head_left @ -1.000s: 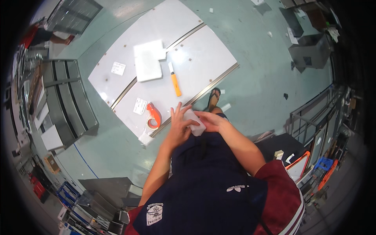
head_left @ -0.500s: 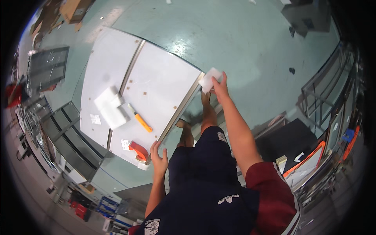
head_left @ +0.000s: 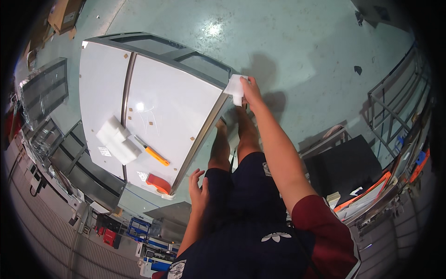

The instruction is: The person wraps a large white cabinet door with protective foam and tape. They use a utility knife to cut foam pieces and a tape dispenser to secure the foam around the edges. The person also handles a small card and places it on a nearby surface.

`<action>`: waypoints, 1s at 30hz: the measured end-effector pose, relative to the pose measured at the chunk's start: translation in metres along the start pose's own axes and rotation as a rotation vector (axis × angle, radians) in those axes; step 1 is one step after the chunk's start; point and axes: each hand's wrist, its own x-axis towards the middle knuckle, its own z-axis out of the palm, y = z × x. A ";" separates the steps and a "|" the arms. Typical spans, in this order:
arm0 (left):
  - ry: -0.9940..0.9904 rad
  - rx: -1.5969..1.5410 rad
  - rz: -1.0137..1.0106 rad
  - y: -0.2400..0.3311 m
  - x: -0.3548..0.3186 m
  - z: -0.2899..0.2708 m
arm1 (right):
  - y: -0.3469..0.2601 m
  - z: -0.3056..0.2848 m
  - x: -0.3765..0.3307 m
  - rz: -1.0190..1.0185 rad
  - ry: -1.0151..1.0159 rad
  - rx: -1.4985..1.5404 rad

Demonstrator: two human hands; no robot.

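My right hand (head_left: 251,89) is stretched out and grips a white foam corner piece (head_left: 235,86), pressed onto the far right corner of a large white panel (head_left: 172,107) with a metal frame. My left hand (head_left: 197,188) hangs open by my thigh, near the panel's near edge, holding nothing. On the panel lie white foam blocks (head_left: 117,139), an orange utility knife (head_left: 155,156) and a red tape dispenser (head_left: 159,183). A second white panel (head_left: 100,88) lies alongside on the left.
Green glossy floor surrounds the panels. Grey framed panels (head_left: 44,90) and racks stand at left. A cardboard box (head_left: 65,14) is at top left. A black table (head_left: 341,169) with orange items, and metal racks (head_left: 395,107), stand at right. Blue and red crates (head_left: 139,228) sit below.
My right hand carried the foam piece from in front of my body out to the panel's far corner. My left hand let go and dropped to my side. The view swung left.
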 end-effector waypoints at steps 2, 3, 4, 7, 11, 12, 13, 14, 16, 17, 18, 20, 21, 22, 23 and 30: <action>-0.001 -0.045 -0.023 0.003 0.003 0.001 | -0.001 0.002 0.007 0.109 0.073 -0.135; -0.003 -0.066 -0.035 0.003 0.004 0.001 | -0.002 0.002 0.009 0.179 0.120 -0.207; -0.014 -0.082 -0.038 0.002 0.005 0.001 | -0.003 0.002 0.010 0.167 0.085 -0.207; -0.050 -0.114 -0.034 -0.008 0.007 0.000 | -0.014 -0.008 0.004 -0.010 -0.032 -0.166; -0.036 -0.115 -0.041 -0.028 0.004 -0.008 | -0.026 -0.030 -0.019 -0.426 -0.305 -0.056; -0.023 -0.121 -0.044 -0.034 0.004 -0.010 | -0.025 -0.030 -0.025 -0.505 -0.385 -0.024; -0.025 -0.124 -0.051 -0.039 0.003 -0.012 | -0.022 -0.027 -0.031 -0.557 -0.374 -0.095; -0.024 -0.130 -0.057 -0.043 0.003 -0.014 | -0.018 -0.022 -0.035 -0.632 -0.369 -0.153; -0.025 -0.136 -0.064 -0.051 0.003 -0.015 | -0.007 -0.016 -0.043 -0.723 -0.330 -0.185; -0.027 -0.136 -0.065 -0.054 0.003 -0.016 | -0.001 -0.014 -0.046 -0.740 -0.297 -0.158; -0.029 -0.135 -0.063 -0.057 0.003 -0.016 | 0.004 -0.013 -0.048 -0.754 -0.245 -0.126; -0.027 -0.154 -0.065 -0.060 0.002 -0.015 | 0.010 -0.014 -0.049 -0.807 -0.231 -0.110; -0.026 -0.163 -0.067 -0.061 0.002 -0.015 | 0.012 -0.015 -0.049 -0.814 -0.219 -0.111; -0.029 -0.160 -0.072 -0.061 0.002 -0.015 | 0.011 -0.018 -0.047 -0.852 -0.192 -0.201; -0.031 -0.159 -0.074 -0.061 0.002 -0.015 | 0.010 -0.019 -0.045 -0.875 -0.165 -0.304; -0.024 -0.176 -0.061 -0.055 0.007 -0.013 | 0.021 -0.001 -0.041 -1.021 0.036 -0.421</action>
